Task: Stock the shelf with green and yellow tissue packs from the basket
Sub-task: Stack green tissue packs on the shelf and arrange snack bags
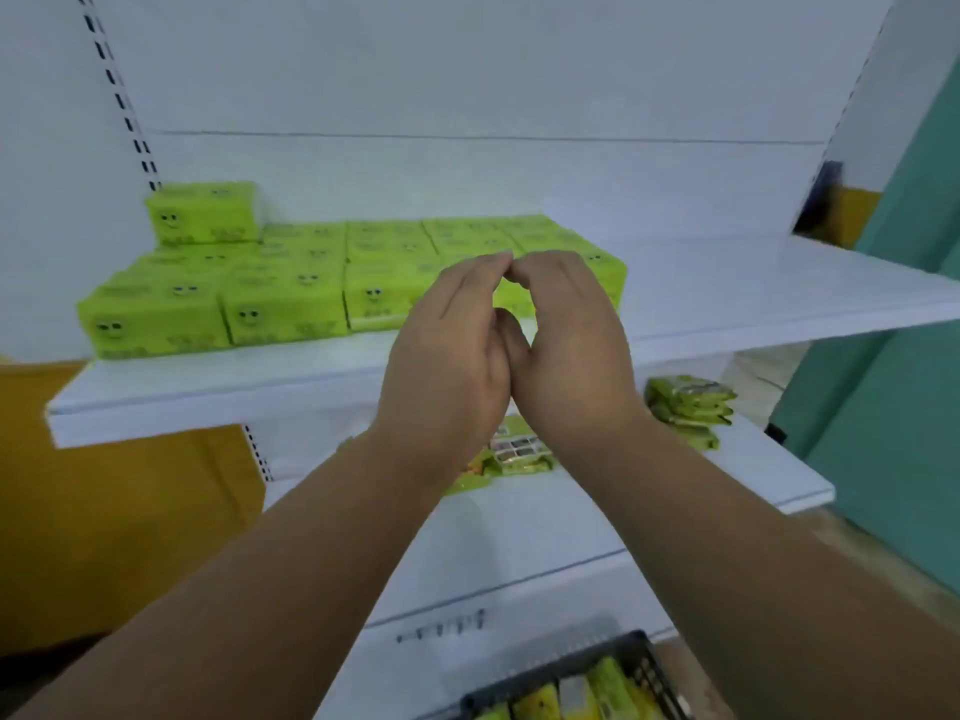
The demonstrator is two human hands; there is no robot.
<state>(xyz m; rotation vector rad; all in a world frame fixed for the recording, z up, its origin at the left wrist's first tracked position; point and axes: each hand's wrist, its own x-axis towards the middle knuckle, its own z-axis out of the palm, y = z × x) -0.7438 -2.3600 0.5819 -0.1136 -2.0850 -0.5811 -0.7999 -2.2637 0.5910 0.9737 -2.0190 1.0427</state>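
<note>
Head view, reading from my left: the upper shelf (218, 392) carries a block of green tissue packs (291, 293), several across and more than one row deep, with one extra pack (202, 213) stacked on top at the far left corner. The right part of that shelf beyond the block is bare.

In the middle my two hands sit together in front of the block's right end. My left hand (447, 350) and right hand (569, 345) have fingers fairly straight, tips and thumbs meeting each other, and I see nothing held in either. Whether the fingertips touch the end pack (605, 275) behind them I cannot tell.

I judge this as squaring up the row. To do it well I would flatten both palms against the front face of that end pack, push evenly so it seats flush with its neighbours, and avoid skewing the soft wrapper.

Lower and to the right, the shelf below (753, 475) holds a small pile of flatter green packets (691, 407) and another packet (514, 452) partly hidden under my wrists. At the bottom edge the dark basket (639, 652) shows green and yellow packs (535, 704) waiting, so stocking is not finished.
</note>
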